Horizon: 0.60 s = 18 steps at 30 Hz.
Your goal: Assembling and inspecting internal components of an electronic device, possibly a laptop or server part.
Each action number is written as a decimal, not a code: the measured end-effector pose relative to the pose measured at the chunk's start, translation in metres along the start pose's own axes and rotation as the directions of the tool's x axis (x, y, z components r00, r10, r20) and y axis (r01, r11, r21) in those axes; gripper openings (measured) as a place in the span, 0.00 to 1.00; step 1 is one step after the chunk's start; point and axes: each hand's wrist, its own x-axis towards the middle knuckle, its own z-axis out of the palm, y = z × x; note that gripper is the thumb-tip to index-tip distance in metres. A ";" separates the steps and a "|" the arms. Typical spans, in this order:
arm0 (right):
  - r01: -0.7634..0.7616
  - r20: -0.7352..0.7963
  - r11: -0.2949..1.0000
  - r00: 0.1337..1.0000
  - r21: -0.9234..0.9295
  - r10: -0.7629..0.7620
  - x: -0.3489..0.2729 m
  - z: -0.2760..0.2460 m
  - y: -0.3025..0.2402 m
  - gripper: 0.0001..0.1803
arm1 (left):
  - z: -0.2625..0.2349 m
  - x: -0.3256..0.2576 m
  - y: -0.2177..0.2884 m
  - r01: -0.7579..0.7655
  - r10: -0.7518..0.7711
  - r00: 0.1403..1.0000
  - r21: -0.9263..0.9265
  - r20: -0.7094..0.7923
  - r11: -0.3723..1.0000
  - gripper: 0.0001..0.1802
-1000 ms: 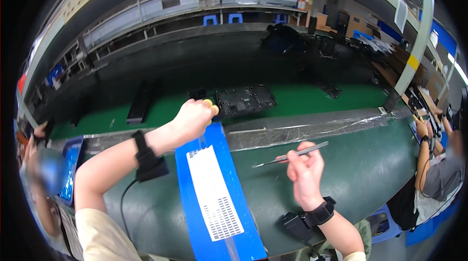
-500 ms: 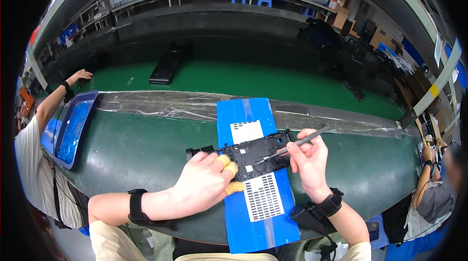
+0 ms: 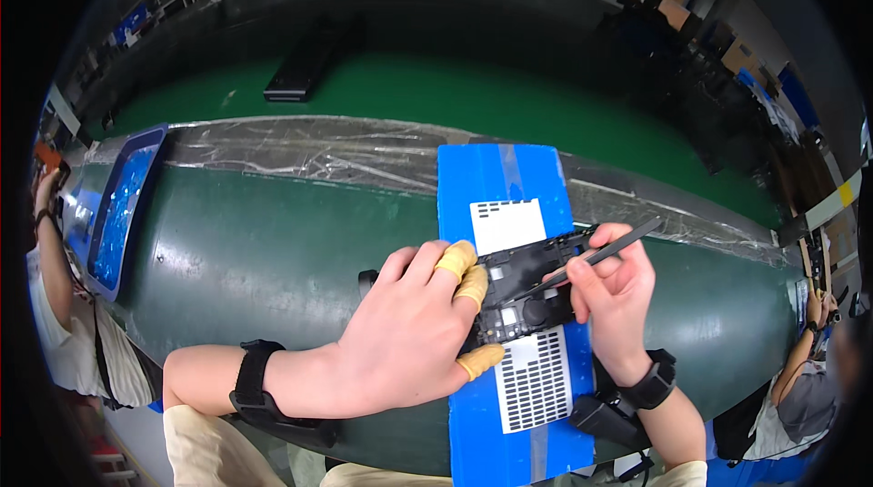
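Note:
A black plastic electronics housing (image 3: 507, 283) lies across a blue board (image 3: 468, 182), with small white patches and a round dark part inside. My left hand (image 3: 405, 328), with yellow finger cots on thumb and two fingers, grips the housing's left end, covering it. My right hand (image 3: 614, 291) pinches dark grey tweezers (image 3: 607, 251) between thumb and fingers. Their tip points down into the middle of the housing; whether it touches the surface I cannot tell. White sheets with black rectangles stick to the board: an upper sheet (image 3: 505, 225) and a lower sheet (image 3: 535, 396).
A blue tray (image 3: 150, 143) with shiny blue film stands at the left. Beyond a tape-covered strip (image 3: 309, 146), a black box-shaped device (image 3: 293, 87) rests on the green surface. Co-workers sit at both sides; an arm (image 3: 55, 260) shows at the left.
The whole view has shifted downward and closer. My left hand now covers more of the housing's left end. The left co-worker's hand has drawn back from the tabletop.

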 end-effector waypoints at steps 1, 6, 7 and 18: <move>-0.010 0.003 1.000 1.000 -0.011 0.010 0.001 0.000 0.001 0.12 | 0.000 0.000 0.000 0.007 -0.007 1.000 -0.004 0.013 1.000 0.29; -0.061 -0.020 0.996 0.998 -0.062 0.060 0.003 -0.003 0.006 0.12 | 0.004 0.000 0.000 0.013 -0.014 1.000 0.010 0.023 1.000 0.28; -0.065 -0.020 0.996 0.998 -0.061 0.064 0.002 -0.003 0.006 0.12 | 0.004 0.000 0.001 0.015 -0.015 0.999 0.013 0.030 1.000 0.28; -0.091 0.017 0.995 0.996 -0.049 0.092 0.002 -0.002 0.005 0.12 | 0.002 0.000 0.002 0.018 -0.020 0.998 0.034 0.066 0.999 0.28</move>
